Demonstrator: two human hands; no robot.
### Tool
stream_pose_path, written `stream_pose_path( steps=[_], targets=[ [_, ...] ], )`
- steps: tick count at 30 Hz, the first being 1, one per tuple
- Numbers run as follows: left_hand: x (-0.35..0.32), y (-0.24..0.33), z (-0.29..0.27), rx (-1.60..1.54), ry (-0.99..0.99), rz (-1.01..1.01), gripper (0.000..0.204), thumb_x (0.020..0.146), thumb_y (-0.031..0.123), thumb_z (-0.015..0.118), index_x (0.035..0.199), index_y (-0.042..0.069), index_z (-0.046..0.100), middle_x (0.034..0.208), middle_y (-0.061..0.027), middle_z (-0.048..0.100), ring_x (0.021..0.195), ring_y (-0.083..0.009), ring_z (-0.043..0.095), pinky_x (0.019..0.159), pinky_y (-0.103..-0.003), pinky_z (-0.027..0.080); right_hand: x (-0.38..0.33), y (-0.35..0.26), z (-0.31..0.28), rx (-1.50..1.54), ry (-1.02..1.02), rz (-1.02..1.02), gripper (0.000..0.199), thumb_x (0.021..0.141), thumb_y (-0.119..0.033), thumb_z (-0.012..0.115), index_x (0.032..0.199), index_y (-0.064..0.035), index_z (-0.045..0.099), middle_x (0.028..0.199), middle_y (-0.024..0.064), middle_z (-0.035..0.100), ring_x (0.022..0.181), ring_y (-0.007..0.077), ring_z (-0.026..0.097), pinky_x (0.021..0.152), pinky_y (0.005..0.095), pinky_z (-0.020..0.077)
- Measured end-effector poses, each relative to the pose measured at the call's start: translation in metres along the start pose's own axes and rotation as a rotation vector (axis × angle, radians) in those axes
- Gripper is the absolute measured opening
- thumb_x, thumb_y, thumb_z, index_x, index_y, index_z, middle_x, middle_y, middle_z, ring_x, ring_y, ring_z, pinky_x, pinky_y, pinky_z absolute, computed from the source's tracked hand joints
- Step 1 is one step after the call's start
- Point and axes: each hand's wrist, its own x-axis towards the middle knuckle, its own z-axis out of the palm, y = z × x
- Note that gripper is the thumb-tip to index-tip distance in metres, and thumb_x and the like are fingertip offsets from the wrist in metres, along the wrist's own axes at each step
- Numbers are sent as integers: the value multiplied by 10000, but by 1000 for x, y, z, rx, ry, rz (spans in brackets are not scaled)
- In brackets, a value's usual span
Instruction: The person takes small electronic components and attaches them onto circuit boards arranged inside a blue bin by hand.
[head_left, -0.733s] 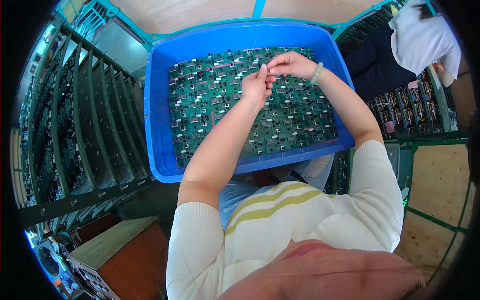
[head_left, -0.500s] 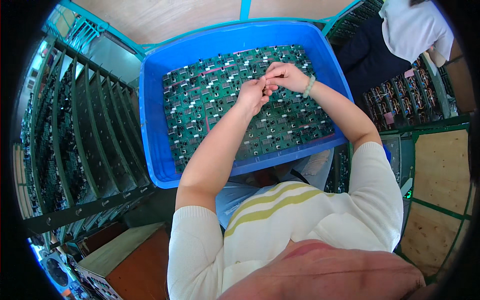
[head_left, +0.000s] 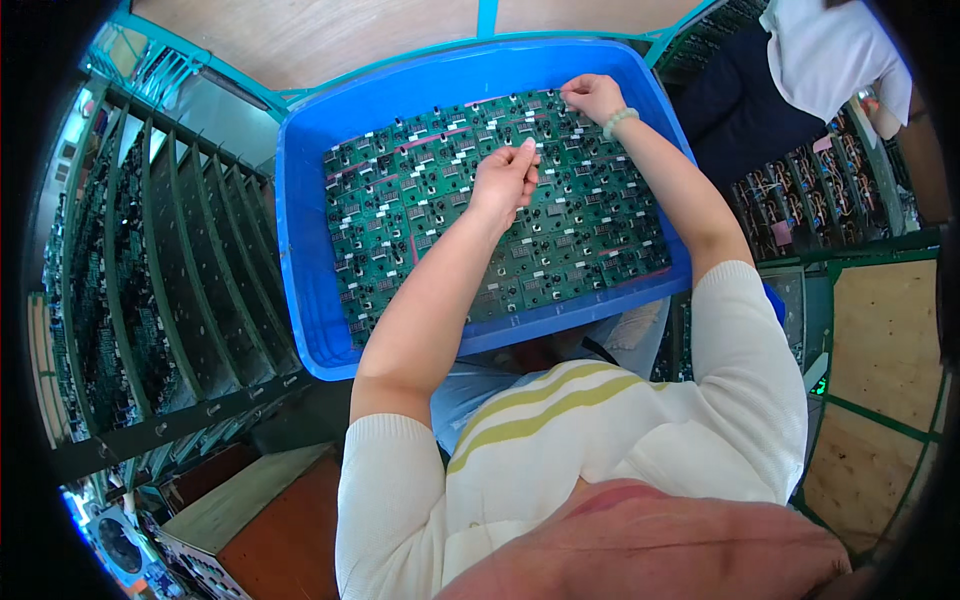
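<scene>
A blue plastic tub (head_left: 310, 340) in front of me holds green circuit boards (head_left: 385, 225), laid side by side in rows with small displays, black parts and white pieces on them. My left hand (head_left: 505, 182) is held over the middle of the boards, its fingers curled closed with the thumb on top; whatever may be inside is hidden. Farther off and to the right, my right hand (head_left: 597, 98) is over the far right corner of the boards. Its thumb and fingertips are pinched together at a board part, and what they grip is too small to make out.
To the left stands a dark green slotted rack (head_left: 190, 260) with circuit boards in it. Another person (head_left: 830, 60) is at the upper right, near a rack of wired boards (head_left: 790, 205). Wooden panels (head_left: 880, 330) are on the right, a brown box (head_left: 270, 530) at the lower left.
My right hand has parted from my left and moved away, up and to the right, to the boards' far corner. My left hand has stayed nearly in place, closed.
</scene>
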Motion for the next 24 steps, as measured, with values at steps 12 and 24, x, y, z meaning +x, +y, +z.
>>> stream_pose_path(
  steps=[12,24],
  targets=[
    [8,-6,-1,-183,-37,4,111,797,77,505,852,-14,536,711,-59,552,519,-64,430,377,-171,317,34,38,23,-676,226,29,157,644,-208,629,751,-93,645,756,94,616,690,215,590,672,312,459],
    [6,-6,1,-86,-39,6,171,789,117,553,897,-10,519,732,-43,551,534,-57,423,382,-158,301,43,17,17,-873,40,135,161,610,-216,655,719,-97,655,716,107,612,677,227,590,661,326,463]
  ],
)
